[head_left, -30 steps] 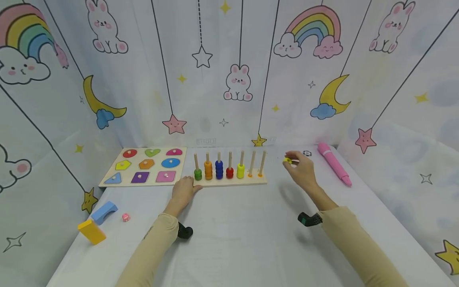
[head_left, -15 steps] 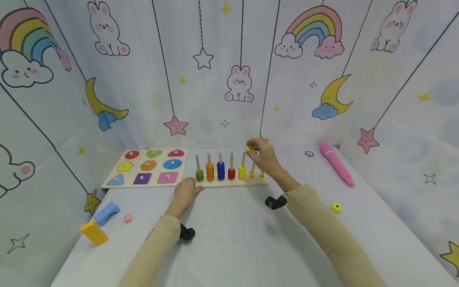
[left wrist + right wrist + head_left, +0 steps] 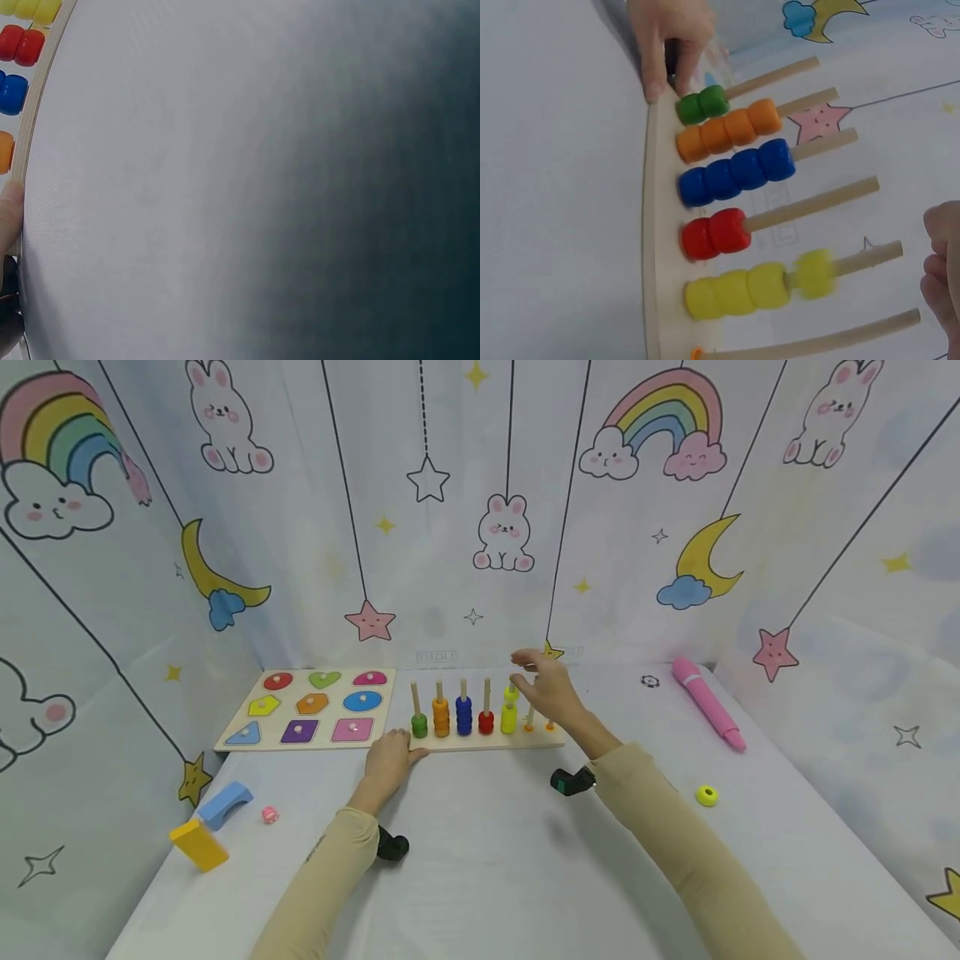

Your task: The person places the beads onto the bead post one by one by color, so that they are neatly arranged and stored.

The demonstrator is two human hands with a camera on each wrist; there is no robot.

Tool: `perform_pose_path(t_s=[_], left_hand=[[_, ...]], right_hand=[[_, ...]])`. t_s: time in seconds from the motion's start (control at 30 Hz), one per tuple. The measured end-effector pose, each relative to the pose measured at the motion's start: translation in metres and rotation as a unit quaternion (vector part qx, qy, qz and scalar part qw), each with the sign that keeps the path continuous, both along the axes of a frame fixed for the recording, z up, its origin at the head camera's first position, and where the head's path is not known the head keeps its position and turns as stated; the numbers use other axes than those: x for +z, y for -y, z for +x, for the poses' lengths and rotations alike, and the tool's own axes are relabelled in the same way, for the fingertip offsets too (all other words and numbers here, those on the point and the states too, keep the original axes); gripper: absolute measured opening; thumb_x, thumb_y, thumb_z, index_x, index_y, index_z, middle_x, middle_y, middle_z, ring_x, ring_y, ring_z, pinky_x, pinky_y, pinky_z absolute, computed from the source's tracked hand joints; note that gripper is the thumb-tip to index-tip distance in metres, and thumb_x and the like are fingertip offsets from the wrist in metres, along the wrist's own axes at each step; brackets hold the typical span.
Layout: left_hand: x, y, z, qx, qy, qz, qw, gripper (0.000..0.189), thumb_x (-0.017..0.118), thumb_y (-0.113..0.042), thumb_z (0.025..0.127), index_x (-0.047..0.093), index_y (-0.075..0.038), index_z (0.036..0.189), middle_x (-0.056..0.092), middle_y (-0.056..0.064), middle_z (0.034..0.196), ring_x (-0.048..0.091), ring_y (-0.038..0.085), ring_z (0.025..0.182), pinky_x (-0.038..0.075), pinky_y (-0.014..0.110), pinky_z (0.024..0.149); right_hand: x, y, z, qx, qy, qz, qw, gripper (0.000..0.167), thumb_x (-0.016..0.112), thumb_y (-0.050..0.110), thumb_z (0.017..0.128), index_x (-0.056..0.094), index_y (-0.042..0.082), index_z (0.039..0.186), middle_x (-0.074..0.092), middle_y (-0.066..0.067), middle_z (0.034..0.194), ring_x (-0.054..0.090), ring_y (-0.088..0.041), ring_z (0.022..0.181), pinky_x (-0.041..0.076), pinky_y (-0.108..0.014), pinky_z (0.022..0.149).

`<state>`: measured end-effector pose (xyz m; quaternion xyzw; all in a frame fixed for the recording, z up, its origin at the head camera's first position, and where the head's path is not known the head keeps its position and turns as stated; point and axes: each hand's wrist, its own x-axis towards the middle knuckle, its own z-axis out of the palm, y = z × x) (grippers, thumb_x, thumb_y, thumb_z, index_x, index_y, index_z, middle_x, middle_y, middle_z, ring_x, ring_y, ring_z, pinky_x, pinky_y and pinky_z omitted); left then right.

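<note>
A wooden bead-stacking board lies at the back of the table, with upright pegs. Its left end is held by my left hand, the thumb along the front edge. Over the yellow peg, my right hand has its thumb and fingers spread apart. A blurred yellow bead is on that peg, slightly above the stacked yellow beads. Green beads, orange beads, blue beads and red beads sit on the other pegs. The two rightmost pegs are partly hidden by my right hand.
One loose yellow bead lies to the right, below a pink marker-shaped object. A shape puzzle board adjoins the bead board on the left. Nearer are a blue arch block, a yellow block and a small pink object.
My right hand moved left to the yellow peg with a yellow bead and let it go there; the bead now slides down the peg. My left hand stayed on the board.
</note>
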<state>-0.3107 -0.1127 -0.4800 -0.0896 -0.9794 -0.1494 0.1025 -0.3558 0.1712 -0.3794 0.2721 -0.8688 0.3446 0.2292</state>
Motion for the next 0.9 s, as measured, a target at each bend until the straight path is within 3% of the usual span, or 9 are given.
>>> perform_pose_path(t_s=[0.2, 0.33, 0.47, 0.67, 0.9], left_hand=[[0.001, -0.001, -0.001, 0.002, -0.005, 0.004, 1.0, 0.042, 0.07, -0.038, 0.083, 0.06, 0.003, 0.08, 0.057, 0.014, 0.071, 0.062, 0.031, 0.068, 0.051, 0.041, 0.061], [0.001, -0.001, -0.001, 0.001, 0.002, 0.0, 1.0, 0.043, 0.069, -0.039, 0.084, 0.061, 0.004, 0.082, 0.058, 0.014, 0.072, 0.063, 0.032, 0.07, 0.051, 0.042, 0.062], [0.001, 0.001, -0.001, 0.005, 0.014, 0.003, 0.9999, 0.043, 0.069, -0.039, 0.085, 0.062, 0.004, 0.083, 0.059, 0.014, 0.074, 0.063, 0.032, 0.07, 0.051, 0.042, 0.062], [-0.002, 0.002, -0.001, 0.004, 0.003, -0.002, 1.0, 0.043, 0.069, -0.04, 0.084, 0.061, 0.003, 0.081, 0.058, 0.013, 0.072, 0.062, 0.03, 0.069, 0.051, 0.041, 0.062], [0.0, 0.001, -0.001, -0.004, 0.001, 0.005, 1.0, 0.042, 0.07, -0.038, 0.084, 0.06, 0.003, 0.079, 0.056, 0.012, 0.069, 0.061, 0.029, 0.067, 0.05, 0.041, 0.06]], right_hand=[[-0.004, -0.027, 0.007, -0.001, -0.072, -0.056, 0.9959, 0.025, 0.065, -0.005, 0.083, 0.061, -0.005, 0.108, 0.065, -0.015, 0.104, 0.063, -0.026, 0.096, 0.05, -0.032, 0.085], [-0.021, -0.059, 0.02, -0.026, -0.076, -0.075, 0.9939, 0.025, 0.065, -0.009, 0.081, 0.061, -0.005, 0.106, 0.065, -0.015, 0.102, 0.063, -0.026, 0.094, 0.051, -0.034, 0.082], [-0.043, -0.098, 0.039, -0.061, -0.045, -0.066, 0.9949, 0.028, 0.066, -0.01, 0.08, 0.061, -0.005, 0.107, 0.064, -0.014, 0.102, 0.063, -0.026, 0.094, 0.051, -0.036, 0.082], [-0.069, -0.161, 0.074, -0.112, 0.008, -0.014, 0.9935, 0.025, 0.064, -0.006, 0.083, 0.06, -0.007, 0.107, 0.064, -0.019, 0.102, 0.062, -0.033, 0.094, 0.049, -0.044, 0.081], [-0.089, -0.224, 0.115, -0.172, 0.074, 0.039, 0.9815, 0.023, 0.064, 0.0, 0.085, 0.06, -0.006, 0.107, 0.065, -0.021, 0.101, 0.06, -0.037, 0.094, 0.046, -0.049, 0.083]])
